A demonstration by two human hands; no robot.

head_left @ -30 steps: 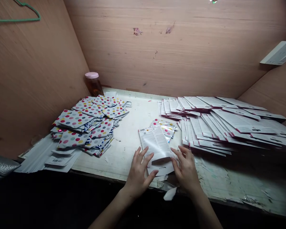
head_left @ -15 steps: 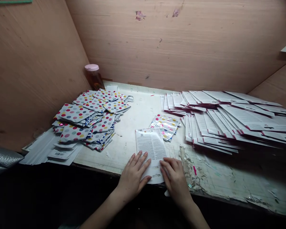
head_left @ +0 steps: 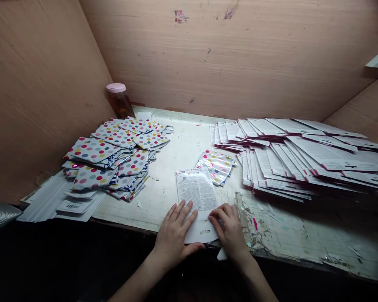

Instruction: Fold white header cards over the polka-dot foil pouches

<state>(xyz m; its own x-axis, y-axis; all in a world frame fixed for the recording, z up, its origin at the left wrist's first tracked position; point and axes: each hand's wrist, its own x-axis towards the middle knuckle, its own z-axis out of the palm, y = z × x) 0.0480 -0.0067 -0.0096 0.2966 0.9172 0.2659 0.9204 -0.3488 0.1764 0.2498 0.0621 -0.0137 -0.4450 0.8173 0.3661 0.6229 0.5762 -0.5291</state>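
A white printed card [head_left: 197,195] with a hang hole lies at the table's front edge, its lower end reaching that edge. My left hand [head_left: 174,228] rests on the card's left side, fingers stretched out flat and thumb extended along the bottom. At the right side, my right hand [head_left: 228,228] is curled, thumb and index finger brought together over the card. A small white rounded end [head_left: 222,254] sticks out below that hand; the rest of it is hidden. Behind the card, partly covered by it, lie polka-dot packets [head_left: 219,165].
A heap of polka-dot packets [head_left: 96,149] sits at left, beside white sheets or bags [head_left: 47,203]. Overlapping rows of printed cards [head_left: 321,155] fill the right. A pink-lidded bottle [head_left: 121,102] stands in the back corner. Wooden panels [head_left: 239,54] enclose the table; its surface is worn at front right.
My right fingers have drawn in from lying along the card to a pinch. My left thumb has slid off the card's face toward its bottom edge. The view has shifted slightly.
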